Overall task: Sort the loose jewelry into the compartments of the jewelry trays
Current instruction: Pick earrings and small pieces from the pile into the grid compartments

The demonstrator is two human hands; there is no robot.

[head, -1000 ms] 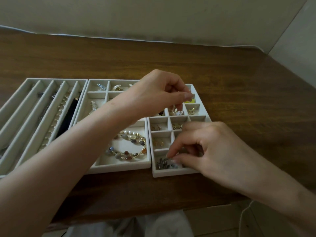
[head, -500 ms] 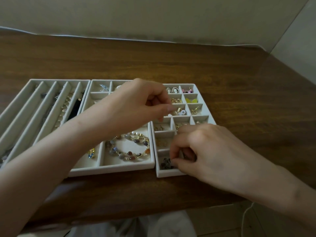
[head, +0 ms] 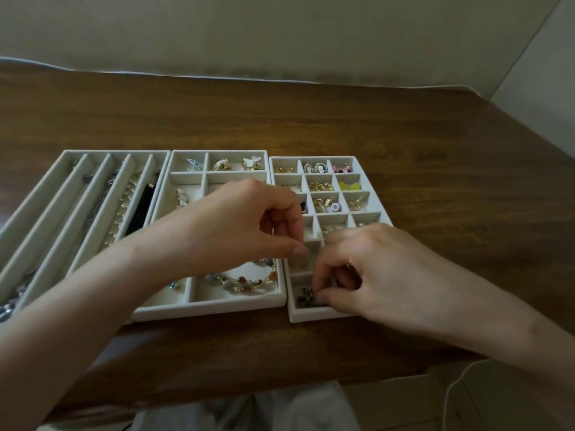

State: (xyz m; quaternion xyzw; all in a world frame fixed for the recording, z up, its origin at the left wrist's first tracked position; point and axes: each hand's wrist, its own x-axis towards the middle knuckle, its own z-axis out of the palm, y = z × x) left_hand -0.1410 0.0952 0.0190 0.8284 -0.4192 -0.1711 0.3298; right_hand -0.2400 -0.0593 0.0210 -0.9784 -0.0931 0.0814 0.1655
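The table is dark brown wood with a visible grain and a soft satin sheen. The three jewelry trays, the long-slot tray, the middle tray and the small-grid tray, are covered in pale grey, matt, velvety cloth. The beaded bracelet shows glossy, polished, stone-like beads between bright gold-coloured metal links. The black strip looks matt and cloth-like, the dark metal pieces have a dull bronze-toned finish, the gold earrings gleam, and the yellow pieces look like smooth, glossy plastic.
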